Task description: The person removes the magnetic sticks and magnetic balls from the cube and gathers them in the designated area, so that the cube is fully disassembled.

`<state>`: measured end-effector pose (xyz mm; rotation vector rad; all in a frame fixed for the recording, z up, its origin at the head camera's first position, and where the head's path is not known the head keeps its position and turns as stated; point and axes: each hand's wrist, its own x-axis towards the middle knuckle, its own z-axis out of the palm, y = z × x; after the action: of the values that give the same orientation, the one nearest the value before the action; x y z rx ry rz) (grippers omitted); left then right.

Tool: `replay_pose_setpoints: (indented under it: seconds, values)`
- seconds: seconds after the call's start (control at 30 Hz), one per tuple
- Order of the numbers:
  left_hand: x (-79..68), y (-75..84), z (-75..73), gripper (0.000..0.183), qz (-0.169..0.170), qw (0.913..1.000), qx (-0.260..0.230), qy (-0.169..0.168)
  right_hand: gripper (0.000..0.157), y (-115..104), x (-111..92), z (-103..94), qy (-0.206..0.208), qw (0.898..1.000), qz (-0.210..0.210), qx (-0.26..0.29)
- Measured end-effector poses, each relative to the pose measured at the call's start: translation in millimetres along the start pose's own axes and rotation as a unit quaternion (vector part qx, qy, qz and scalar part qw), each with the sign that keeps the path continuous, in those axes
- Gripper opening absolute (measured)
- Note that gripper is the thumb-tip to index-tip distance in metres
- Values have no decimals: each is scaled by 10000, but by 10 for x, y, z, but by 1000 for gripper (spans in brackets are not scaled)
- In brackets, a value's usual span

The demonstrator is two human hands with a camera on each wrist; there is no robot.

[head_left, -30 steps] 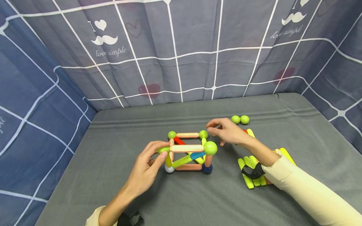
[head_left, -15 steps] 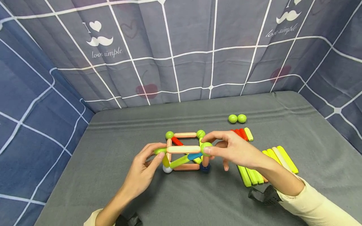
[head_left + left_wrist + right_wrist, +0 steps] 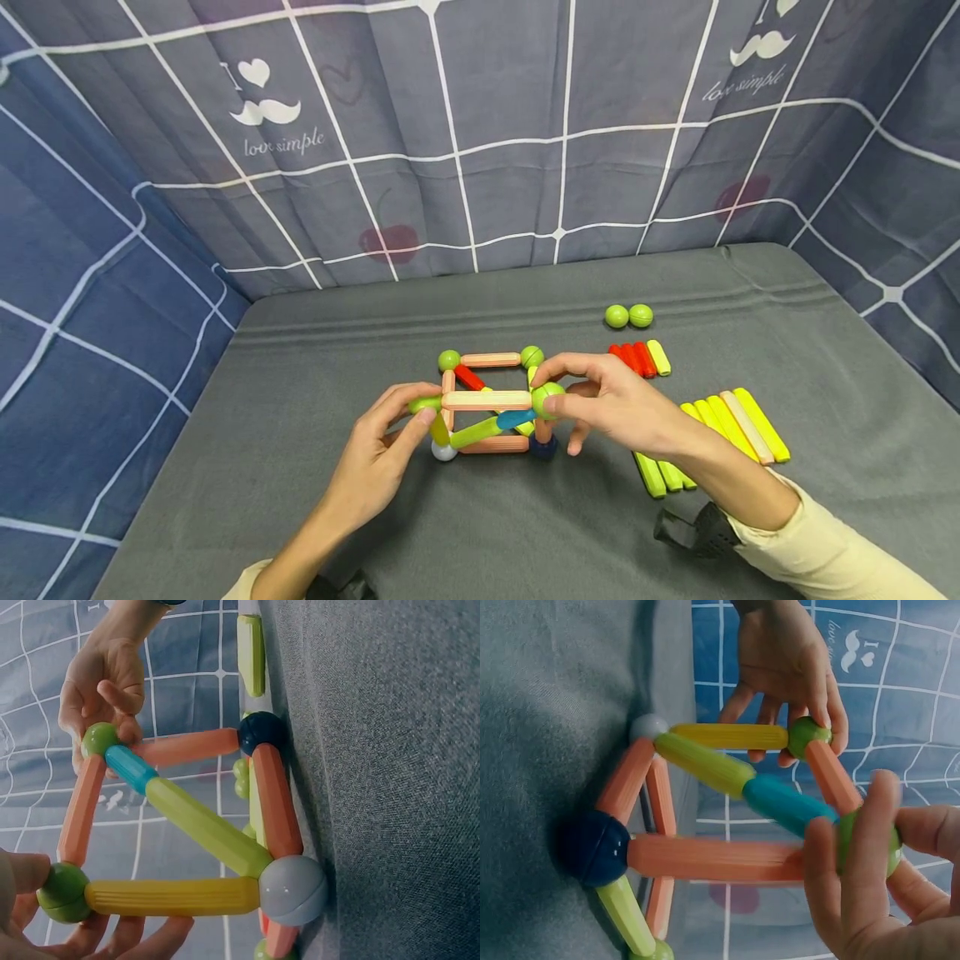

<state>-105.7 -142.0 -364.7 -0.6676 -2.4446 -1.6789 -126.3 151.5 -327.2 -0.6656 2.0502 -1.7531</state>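
Note:
A frame of magnetic rods and balls stands on the grey cloth. My left hand (image 3: 378,454) pinches its upper left green ball (image 3: 64,892), on a yellow rod (image 3: 172,897) rising from a white ball (image 3: 444,451). Thumb and fingers of my right hand (image 3: 622,408) grip the upper right green ball (image 3: 847,844), above the navy ball (image 3: 592,847). A pale orange rod (image 3: 487,401) joins the two held balls. Diagonally across the front run a lime rod (image 3: 705,761) and a blue rod (image 3: 787,802). Behind lies the base's far orange rod (image 3: 491,360) between green balls.
Two loose green balls (image 3: 628,316) lie at the back right. Nearer are short red rods (image 3: 633,360) beside a lime one. Longer yellow rods (image 3: 757,425) and lime rods (image 3: 651,477) lie around my right forearm, which partly covers them. A checked curtain (image 3: 510,192) closes off the back.
My right hand has come from beside the frame's far right corner to the upper right green ball and now grips it. The left hand keeps its hold on the left ball.

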Motion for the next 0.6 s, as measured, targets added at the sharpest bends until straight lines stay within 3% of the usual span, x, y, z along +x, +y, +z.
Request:
replay_pose_setpoints:
  seconds: [0.47, 0.6]
  values:
    - [12, 3, 15, 25, -26, 10000, -22, -5, 16, 52, 3, -28, -478, 9982, -291, 218]
    - [6, 5, 14, 25, -37, 10000, -24, 15, 16, 58, 13, -52, -492, 9963, -173, 684]
